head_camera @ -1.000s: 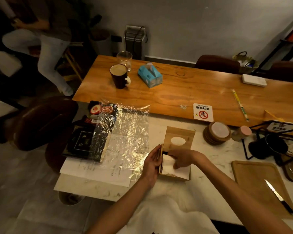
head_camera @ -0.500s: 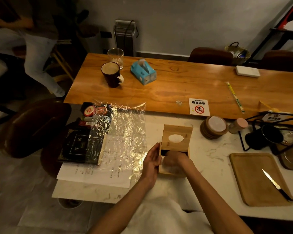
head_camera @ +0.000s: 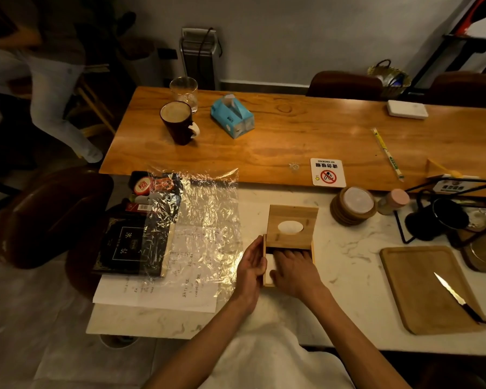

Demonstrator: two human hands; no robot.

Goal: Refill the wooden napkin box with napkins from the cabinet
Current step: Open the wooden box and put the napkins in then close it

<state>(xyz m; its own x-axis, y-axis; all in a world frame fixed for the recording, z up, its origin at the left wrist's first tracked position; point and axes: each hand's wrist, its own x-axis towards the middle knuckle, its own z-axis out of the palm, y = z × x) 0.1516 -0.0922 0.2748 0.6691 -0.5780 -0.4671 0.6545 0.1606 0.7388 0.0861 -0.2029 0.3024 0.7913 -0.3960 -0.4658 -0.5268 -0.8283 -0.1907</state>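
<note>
My flat right hand (head_camera: pixel 292 272) presses white folded napkins (head_camera: pixel 269 265) into the open wooden napkin box (head_camera: pixel 288 248), gripping nothing; my open left hand (head_camera: pixel 251 265) braces its left wall. Next, I judge: sliding its oval-holed lid (head_camera: pixel 291 223) shut.

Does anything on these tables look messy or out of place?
A crumpled sheet of clear plastic wrap lies loose over a black box and white papers at the marble counter's left end. A knife lies bare on the wooden tray.
</note>
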